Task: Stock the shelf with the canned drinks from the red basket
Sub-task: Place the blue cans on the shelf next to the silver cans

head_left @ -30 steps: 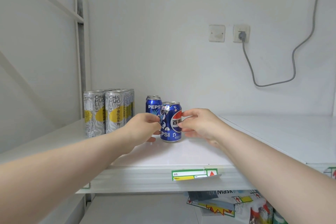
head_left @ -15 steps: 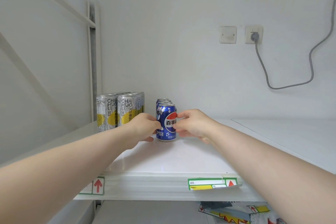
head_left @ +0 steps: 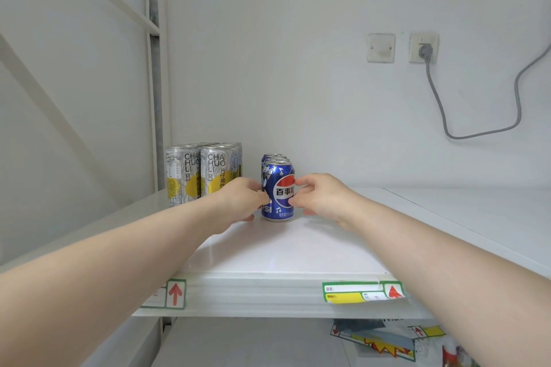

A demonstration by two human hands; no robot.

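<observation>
**Both hands on blue can at white shelf**

A blue can [head_left: 278,191] stands upright on the white shelf [head_left: 283,250], approx. mid-depth, at the front of a short row of like blue cans [head_left: 272,157] lined up behind it twd. the back wall. The person's left hand [head_left: 238,199] has its fingers curled vs. the can's left side. The right hand [head_left: 320,197] pinches the right side w/ thumb and curled fingers, so both hands grip it.

Just left, across a small gap, a block of taller silver-and-yellow cans [head_left: 196,173] stands near the shelf's post [head_left: 155,98]. On the shelf's front edge there's a red-arrow label [head_left: 176,293] at left and a green-and-yellow price tag [head_left: 362,292] at right. On the back wall a grey cable [head_left: 477,134] hangs from a plugged socket [head_left: 423,48], beside a blank plate [head_left: 381,48]. Below, printed packets [head_left: 387,340] lie on a lower level.
</observation>
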